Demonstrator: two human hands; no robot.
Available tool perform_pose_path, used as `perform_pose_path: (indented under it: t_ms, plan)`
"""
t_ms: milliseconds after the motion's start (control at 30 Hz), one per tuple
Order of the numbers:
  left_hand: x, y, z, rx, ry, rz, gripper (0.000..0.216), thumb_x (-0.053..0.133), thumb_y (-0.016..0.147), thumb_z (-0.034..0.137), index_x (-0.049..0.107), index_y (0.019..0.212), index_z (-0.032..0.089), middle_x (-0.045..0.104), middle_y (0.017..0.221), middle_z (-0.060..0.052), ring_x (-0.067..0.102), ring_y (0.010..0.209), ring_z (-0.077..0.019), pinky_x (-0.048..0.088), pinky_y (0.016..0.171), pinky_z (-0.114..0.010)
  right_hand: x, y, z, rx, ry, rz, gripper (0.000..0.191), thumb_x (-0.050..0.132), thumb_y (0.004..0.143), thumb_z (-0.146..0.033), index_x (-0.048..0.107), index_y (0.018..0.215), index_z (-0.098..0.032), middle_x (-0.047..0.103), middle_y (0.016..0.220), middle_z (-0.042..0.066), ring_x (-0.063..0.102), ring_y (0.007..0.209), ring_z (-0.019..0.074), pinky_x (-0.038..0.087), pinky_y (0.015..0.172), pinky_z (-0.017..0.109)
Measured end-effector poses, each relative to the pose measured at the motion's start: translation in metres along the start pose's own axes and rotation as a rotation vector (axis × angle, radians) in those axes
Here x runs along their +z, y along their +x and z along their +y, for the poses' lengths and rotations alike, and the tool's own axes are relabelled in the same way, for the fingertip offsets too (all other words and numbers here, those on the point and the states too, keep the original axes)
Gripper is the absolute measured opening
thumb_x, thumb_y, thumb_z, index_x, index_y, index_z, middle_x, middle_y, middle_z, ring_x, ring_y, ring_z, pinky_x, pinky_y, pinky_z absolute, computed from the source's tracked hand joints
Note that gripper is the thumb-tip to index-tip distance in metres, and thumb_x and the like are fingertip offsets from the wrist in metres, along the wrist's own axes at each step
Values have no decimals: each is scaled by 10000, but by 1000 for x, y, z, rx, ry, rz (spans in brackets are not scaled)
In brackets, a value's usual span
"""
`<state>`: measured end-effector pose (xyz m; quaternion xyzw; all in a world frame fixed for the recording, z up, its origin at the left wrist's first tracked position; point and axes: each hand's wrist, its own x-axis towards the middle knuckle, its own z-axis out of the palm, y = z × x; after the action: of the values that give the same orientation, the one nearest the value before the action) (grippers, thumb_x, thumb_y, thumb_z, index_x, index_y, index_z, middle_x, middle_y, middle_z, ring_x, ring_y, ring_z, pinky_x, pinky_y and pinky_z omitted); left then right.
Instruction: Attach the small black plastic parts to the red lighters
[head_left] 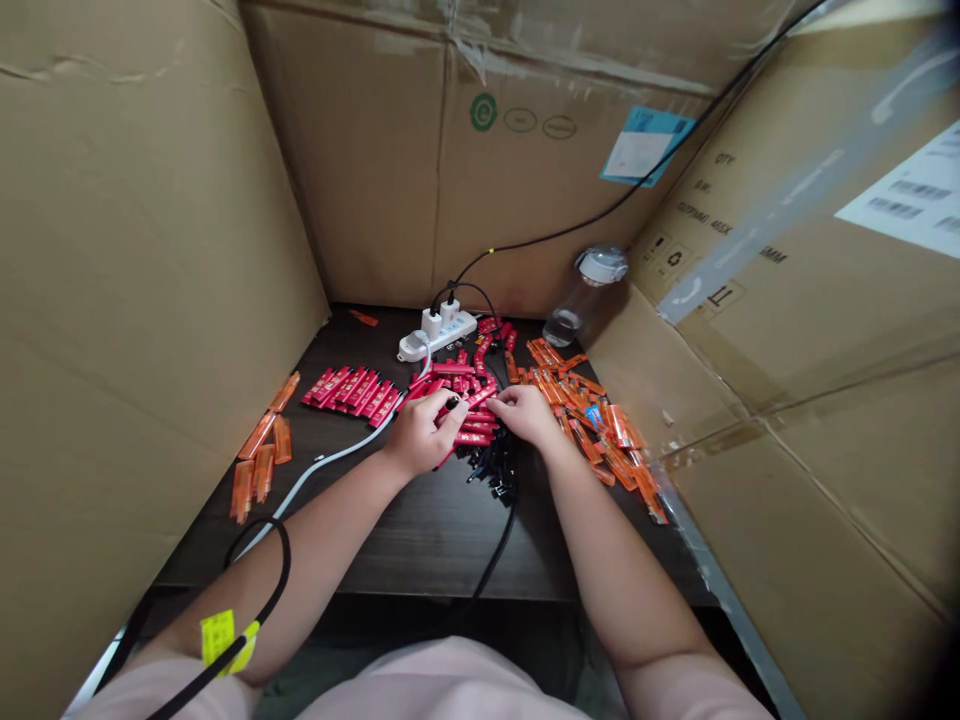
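Above the middle of the table, my left hand (424, 432) is closed, thumb and fingers pinching a slim red stick with a black end (480, 396). My right hand (527, 415) is closed too, its fingertips pinched at the far end of that stick; exactly what they grip is partly hidden. Under and between the hands lies a pile of red sticks (474, 438) with gold print. Small black parts (491, 468) are heaped just in front of it. To the left, a row of similar red sticks with black ends (352, 392) lies side by side.
Orange clear-looking wrappers (619, 455) spread along the right, and a few orange wrappers (259, 450) lie left. Behind stand a white power strip (439, 338) with plugs and a water bottle (585, 295). A white cable (330, 458) and black cable (495, 550) cross the table. Cardboard walls (360, 150) enclose it.
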<state>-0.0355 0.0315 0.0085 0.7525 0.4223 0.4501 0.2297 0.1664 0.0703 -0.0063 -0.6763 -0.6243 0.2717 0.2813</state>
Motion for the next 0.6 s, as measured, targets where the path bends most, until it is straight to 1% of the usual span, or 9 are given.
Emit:
perform_pose_path:
  t_ms: [133, 233, 300, 400, 433, 500, 600]
  plan:
    - [0, 0, 1, 8, 3, -25, 243, 474, 899, 342, 617, 783, 182, 626, 671, -22, 566, 600, -133, 433, 606, -246, 2, 3, -3, 4, 27, 15, 208, 640, 670, -318, 684, 611, -123, 544, 511, -10, 449, 524, 99, 326, 526, 228]
    - [0, 0, 2, 5, 9, -39, 243, 469, 903, 343, 611, 795, 177, 620, 661, -20, 559, 589, -132, 429, 605, -249, 0, 3, -2, 6, 101, 51, 186, 633, 648, -298, 648, 566, -132, 515, 483, -22, 431, 503, 93, 317, 504, 225]
    - [0, 0, 2, 1, 13, -41, 248, 468, 904, 347, 608, 791, 176, 609, 648, -16, 545, 576, -128, 420, 592, -248, -4, 3, 0, 9, 183, 100, 197, 627, 650, -324, 634, 587, -138, 505, 491, -27, 419, 499, 91, 315, 489, 222]
    - [1, 0, 1, -2, 19, -45, 249, 473, 901, 353, 611, 790, 177, 573, 608, 0, 508, 537, -118, 393, 551, -242, -13, -1, 2, 4, 353, 180, 262, 632, 664, -408, 616, 676, -147, 506, 542, -27, 401, 494, 86, 312, 464, 217]
    - [1, 0, 1, -1, 17, -47, 247, 474, 900, 351, 614, 794, 177, 568, 605, 2, 505, 536, -117, 389, 546, -240, -16, -3, 3, 2, 416, 195, 293, 633, 669, -443, 604, 706, -154, 487, 543, -35, 377, 473, 79, 297, 444, 214]
    - [3, 0, 1, -8, -3, -53, 246, 479, 898, 348, 623, 799, 175, 587, 634, -4, 528, 571, -120, 405, 567, -241, -21, -9, 0, 2, 538, 195, 348, 630, 678, -511, 571, 755, -176, 404, 514, -70, 297, 417, 62, 246, 395, 206]
    - [7, 0, 1, -81, -109, -64, 246, 509, 882, 362, 644, 811, 170, 651, 731, -27, 590, 668, -139, 459, 636, -253, -22, -22, -8, -3, 697, 153, 388, 639, 678, -566, 525, 777, -209, 253, 492, -115, 189, 379, 49, 184, 350, 192]
